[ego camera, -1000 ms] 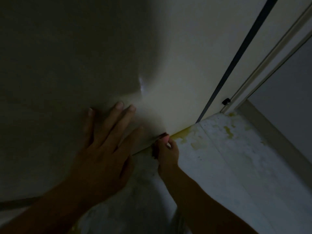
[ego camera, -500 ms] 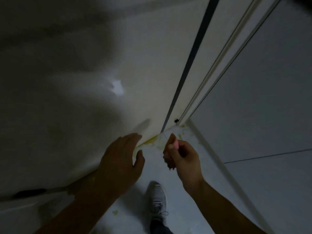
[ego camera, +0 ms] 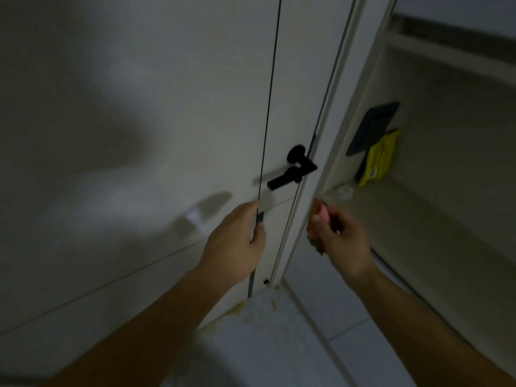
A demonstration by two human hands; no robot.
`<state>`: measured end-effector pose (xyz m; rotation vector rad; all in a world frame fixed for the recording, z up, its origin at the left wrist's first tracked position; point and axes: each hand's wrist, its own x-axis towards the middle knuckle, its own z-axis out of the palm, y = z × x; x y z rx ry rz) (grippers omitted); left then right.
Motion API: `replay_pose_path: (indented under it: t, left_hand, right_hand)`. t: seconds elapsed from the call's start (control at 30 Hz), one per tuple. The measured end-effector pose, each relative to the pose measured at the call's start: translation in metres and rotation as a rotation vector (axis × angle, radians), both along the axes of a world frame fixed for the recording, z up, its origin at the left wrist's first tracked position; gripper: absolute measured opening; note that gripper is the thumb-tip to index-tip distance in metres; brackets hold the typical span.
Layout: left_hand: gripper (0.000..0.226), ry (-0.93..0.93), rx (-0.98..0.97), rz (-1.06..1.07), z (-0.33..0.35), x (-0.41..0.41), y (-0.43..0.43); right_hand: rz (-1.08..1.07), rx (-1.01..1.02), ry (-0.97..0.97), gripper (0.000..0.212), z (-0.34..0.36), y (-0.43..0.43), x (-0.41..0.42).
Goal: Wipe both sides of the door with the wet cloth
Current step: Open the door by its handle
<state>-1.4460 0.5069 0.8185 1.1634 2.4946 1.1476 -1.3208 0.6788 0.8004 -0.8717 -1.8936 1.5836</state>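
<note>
A white door [ego camera: 167, 113] fills the left and middle of the dim head view, with a thin black vertical strip and a black lever handle [ego camera: 293, 170] near its right edge. My left hand [ego camera: 237, 241] hovers in front of the door just below the handle, fingers loosely curled and holding nothing. My right hand [ego camera: 337, 236] is right of the door edge and grips a bunched pink cloth [ego camera: 324, 215], whose lower end hangs below the fingers. The cloth is off the door.
A white door frame [ego camera: 335, 135] runs beside the door edge. Right of it is a recessed shelf [ego camera: 405, 219] with a yellow packet [ego camera: 379, 160], a dark flat object [ego camera: 374, 127] and a small pale item. Pale floor tiles [ego camera: 321, 344] show yellowish stains by the door's foot.
The view has risen from the door's bottom edge to handle height. My left hand left the door's lower panel and both hands came up; the cloth came away from the bottom edge.
</note>
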Motion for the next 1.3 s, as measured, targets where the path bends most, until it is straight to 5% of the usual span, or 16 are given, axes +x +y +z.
replay_pose_path:
  t: [0.17, 0.43, 0.87, 1.3]
  left_hand:
    - [0.057, 0.046, -0.114, -0.062, 0.036, -0.005, 0.074]
    - [0.074, 0.246, -0.493, 0.035, 0.000, 0.001, 0.139]
    - [0.069, -0.060, -0.210, 0.185, -0.029, 0.006, 0.162]
    - [0.060, 0.030, -0.096, 0.202, -0.034, 0.053, 0.148]
  right_hand:
    - [0.031, 0.014, 0.015, 0.014, 0.029, 0.061, -0.038]
    - [0.190, 0.048, 0.018, 0.013, 0.022, 0.115, -0.073]
    - [0.386, 0.151, 0.033, 0.010, 0.012, 0.134, -0.070]
    - [0.393, 0.174, 0.047, 0.024, 0.006, 0.131, -0.020]
